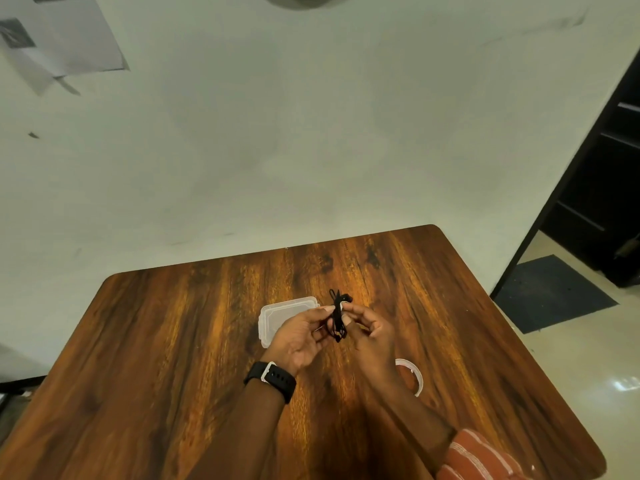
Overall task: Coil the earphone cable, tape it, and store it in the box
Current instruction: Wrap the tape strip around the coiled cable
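A bench (173, 341) with a glossy, dark-streaked wood-grain top and rounded corners stands against a plain pale wall. Above its middle, both hands hold a bundled black earphone cable (337, 315): thin, matte cord gathered into a narrow elongated hank. Its long axis runs away from the person, roughly upright in the view, with small loops and what looks like an earbud sticking out at the far end and the other end hanging down between the palms. The left hand (301, 337), palm turned partly up, pinches the bundle's middle from the left with its fingertips; a black watch (272, 379) with a perforated strap sits on that wrist. The right hand (370, 334) closes its fingertips on the same middle from the right, just where a small pale patch shows on the cord; whether that is tape cannot be told. Behind the left hand, a shallow translucent plastic box (277, 315) with rounded corners rests flat on the bench, partly hidden. Near the right wrist lies a tape roll (415, 375), a whitish ring lying flat, partly covered by the forearm. A rust-coloured striped sleeve (478, 455) covers the right arm low in the view.
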A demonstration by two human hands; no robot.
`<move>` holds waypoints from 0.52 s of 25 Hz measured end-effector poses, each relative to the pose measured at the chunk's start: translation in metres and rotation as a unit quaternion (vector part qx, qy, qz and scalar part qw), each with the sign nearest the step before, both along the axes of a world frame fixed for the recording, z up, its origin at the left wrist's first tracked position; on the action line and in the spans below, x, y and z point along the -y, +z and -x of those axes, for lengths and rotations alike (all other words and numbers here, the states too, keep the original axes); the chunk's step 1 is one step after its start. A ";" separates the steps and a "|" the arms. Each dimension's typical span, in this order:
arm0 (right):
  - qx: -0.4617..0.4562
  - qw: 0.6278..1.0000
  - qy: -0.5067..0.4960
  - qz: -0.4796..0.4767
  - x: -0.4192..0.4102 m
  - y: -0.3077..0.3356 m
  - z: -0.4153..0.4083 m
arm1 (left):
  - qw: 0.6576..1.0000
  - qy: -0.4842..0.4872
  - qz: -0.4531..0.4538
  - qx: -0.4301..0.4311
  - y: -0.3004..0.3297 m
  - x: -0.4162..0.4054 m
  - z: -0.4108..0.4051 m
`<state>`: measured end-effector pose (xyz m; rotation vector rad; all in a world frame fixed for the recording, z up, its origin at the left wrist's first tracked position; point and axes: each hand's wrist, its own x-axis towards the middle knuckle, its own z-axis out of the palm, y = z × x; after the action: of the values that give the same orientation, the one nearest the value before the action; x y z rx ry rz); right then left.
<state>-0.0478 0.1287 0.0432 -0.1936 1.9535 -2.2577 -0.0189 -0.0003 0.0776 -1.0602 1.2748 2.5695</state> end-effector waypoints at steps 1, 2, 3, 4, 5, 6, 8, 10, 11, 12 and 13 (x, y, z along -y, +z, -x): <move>0.009 1.000 0.001 0.020 0.000 0.001 0.001 | 1.000 -0.003 -0.007 0.000 0.002 0.000 0.000; 0.020 0.999 0.003 0.042 0.000 0.003 0.002 | 1.000 -0.004 -0.007 -0.002 0.003 0.000 0.000; 0.033 0.998 0.005 0.062 0.002 0.004 0.002 | 1.000 -0.004 -0.003 -0.004 0.004 0.000 0.000; 0.048 0.996 0.005 0.080 0.004 0.005 0.002 | 1.000 -0.004 0.005 -0.003 0.005 0.000 -0.001; 0.066 0.993 0.004 0.096 0.006 0.005 0.002 | 1.000 -0.003 0.014 0.000 0.005 -0.001 -0.001; 0.086 0.990 0.002 0.111 0.008 0.004 0.003 | 1.000 -0.002 0.020 0.005 0.005 -0.002 -0.001; 0.117 0.986 0.000 0.122 0.011 0.000 0.003 | 1.000 0.004 0.011 0.011 0.005 -0.004 -0.002; 0.132 0.983 0.004 0.123 0.012 -0.003 0.003 | 0.999 0.013 -0.039 0.017 0.002 -0.006 -0.004; 0.143 0.981 0.005 0.130 0.012 -0.003 0.002 | 0.997 0.019 -0.070 0.020 0.000 -0.007 -0.005; 0.154 0.978 0.004 0.140 0.013 -0.004 0.001 | 0.995 0.025 -0.094 0.020 -0.003 -0.009 -0.006; 0.164 0.975 0.001 0.149 0.014 -0.004 0.001 | 0.993 0.033 -0.109 0.017 -0.005 -0.011 -0.007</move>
<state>-0.0483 0.1151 0.0389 0.1378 1.4489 -2.3895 -0.0123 0.0106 0.0727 -1.1138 0.9385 2.6496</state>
